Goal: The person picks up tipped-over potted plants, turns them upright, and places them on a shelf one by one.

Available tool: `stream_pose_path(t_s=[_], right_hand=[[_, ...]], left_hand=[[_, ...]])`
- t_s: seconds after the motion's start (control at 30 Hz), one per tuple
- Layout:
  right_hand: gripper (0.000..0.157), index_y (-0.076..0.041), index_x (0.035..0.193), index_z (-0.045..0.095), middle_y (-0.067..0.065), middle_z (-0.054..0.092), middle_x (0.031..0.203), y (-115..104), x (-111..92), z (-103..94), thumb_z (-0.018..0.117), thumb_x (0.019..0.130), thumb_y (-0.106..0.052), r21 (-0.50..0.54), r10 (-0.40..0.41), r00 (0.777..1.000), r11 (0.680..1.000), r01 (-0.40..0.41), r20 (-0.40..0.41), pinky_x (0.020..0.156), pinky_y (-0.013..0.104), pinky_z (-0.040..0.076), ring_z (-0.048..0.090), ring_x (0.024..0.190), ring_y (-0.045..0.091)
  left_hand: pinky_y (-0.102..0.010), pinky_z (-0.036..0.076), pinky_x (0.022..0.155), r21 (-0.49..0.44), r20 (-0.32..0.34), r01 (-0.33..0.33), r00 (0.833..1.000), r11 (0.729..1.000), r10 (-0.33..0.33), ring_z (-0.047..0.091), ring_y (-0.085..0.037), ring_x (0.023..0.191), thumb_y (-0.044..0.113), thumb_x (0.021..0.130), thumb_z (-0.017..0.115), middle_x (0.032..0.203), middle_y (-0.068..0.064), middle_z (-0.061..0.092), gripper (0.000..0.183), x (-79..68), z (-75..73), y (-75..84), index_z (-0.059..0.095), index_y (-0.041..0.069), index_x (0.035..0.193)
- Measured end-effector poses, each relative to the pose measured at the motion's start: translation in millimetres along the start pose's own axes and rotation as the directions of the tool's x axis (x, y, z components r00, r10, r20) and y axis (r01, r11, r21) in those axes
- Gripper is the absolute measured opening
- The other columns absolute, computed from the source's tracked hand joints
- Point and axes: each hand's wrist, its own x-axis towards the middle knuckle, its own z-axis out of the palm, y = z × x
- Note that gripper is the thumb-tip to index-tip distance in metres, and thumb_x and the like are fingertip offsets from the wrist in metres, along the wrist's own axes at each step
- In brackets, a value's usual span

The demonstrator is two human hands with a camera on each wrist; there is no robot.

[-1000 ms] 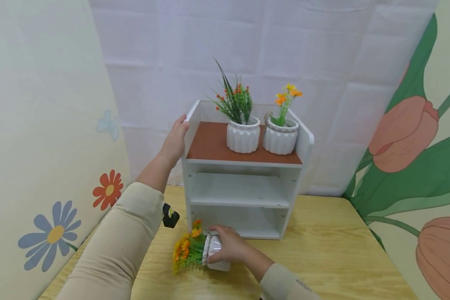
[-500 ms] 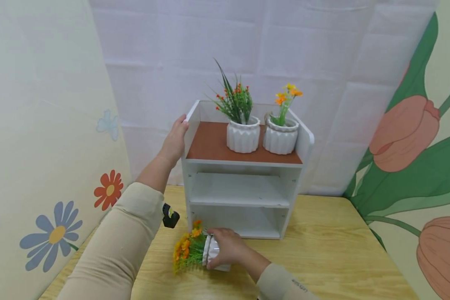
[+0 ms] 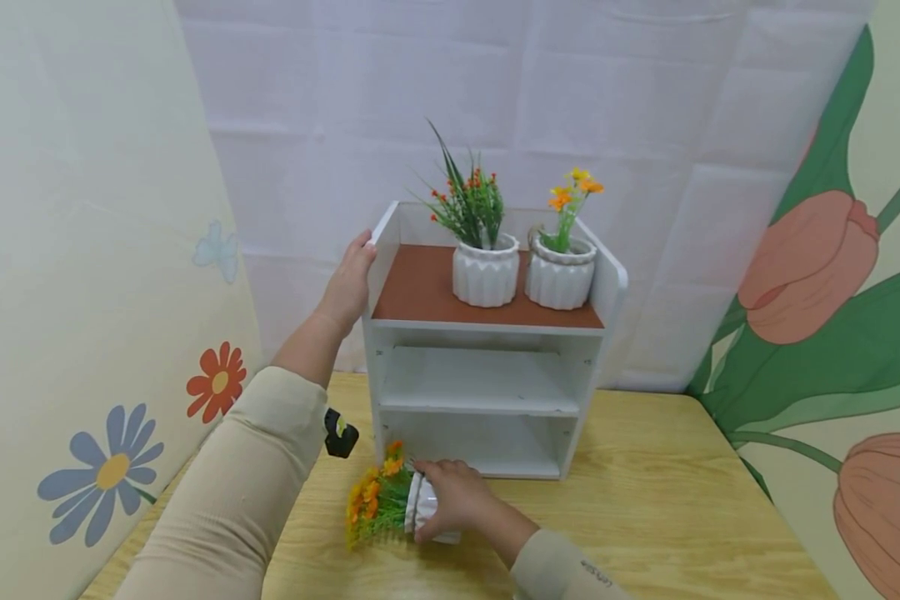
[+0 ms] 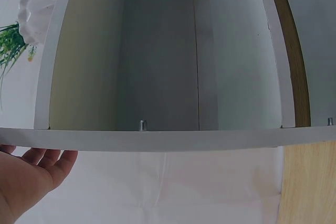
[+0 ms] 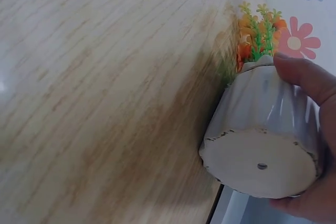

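A white fluted flowerpot (image 3: 424, 507) with yellow and orange flowers (image 3: 367, 500) lies on its side on the table, blooms pointing left. Across it, my right hand (image 3: 461, 500) holds the pot between thumb and fingers. The right wrist view shows the pot's flat base (image 5: 260, 163) with a small drain hole. My left hand (image 3: 347, 283) rests against the outer left side panel of a small white shelf (image 3: 487, 325), near its top. In the left wrist view its fingers (image 4: 60, 166) meet the panel from outside, fingertips right at the edge.
Two more white pots stand upright on the shelf's brown top: one with grass and red blooms (image 3: 486, 271), one with orange flowers (image 3: 561, 273). Below are two open compartments. The wooden table (image 3: 660, 500) extends right; a white cloth (image 3: 345, 108) hangs behind.
My right hand has shifted slightly on the lying flowerpot, and its sleeve has drawn a little left. The left hand, the shelf and the pots stay in place.
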Motion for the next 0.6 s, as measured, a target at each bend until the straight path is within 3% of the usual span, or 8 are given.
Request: stream_pose_path(t_s=[0.23, 0.6], right_hand=[[0.097, -0.022, 0.148, 0.043, 0.003, 0.053, 0.144, 5, -7, 1.0, 0.087, 0.064, -0.045, 0.061, -0.008, 0.999, 0.998, 0.011, -0.048, 0.108, 0.045, 0.041, 0.049, 0.129, 0.029], [0.099, -0.022, 0.149, 0.042, 0.011, 0.051, 0.145, 25, -16, 8.2, 0.088, 0.063, -0.042, 0.254, 0.002, 0.992, 0.967, 0.030, -0.126, 0.105, 0.055, 0.042, 0.046, 0.132, 0.036]], left_hand=[[-0.066, 0.013, 0.116, 0.000, -0.004, -0.004, 1.000, 1.000, 0.004, 0.018, -0.037, 0.149, 0.048, 0.104, 0.014, 0.164, -0.012, 0.016, 0.060, -0.6, -0.3, 0.2, 0.005, 0.025, 0.159], [-0.066, 0.014, 0.116, -0.003, 0.001, -0.006, 1.000, 1.000, 0.006, 0.018, -0.037, 0.148, 0.049, 0.104, 0.014, 0.163, -0.012, 0.016, 0.060, -1.0, -0.4, -0.4, 0.005, 0.027, 0.159]])
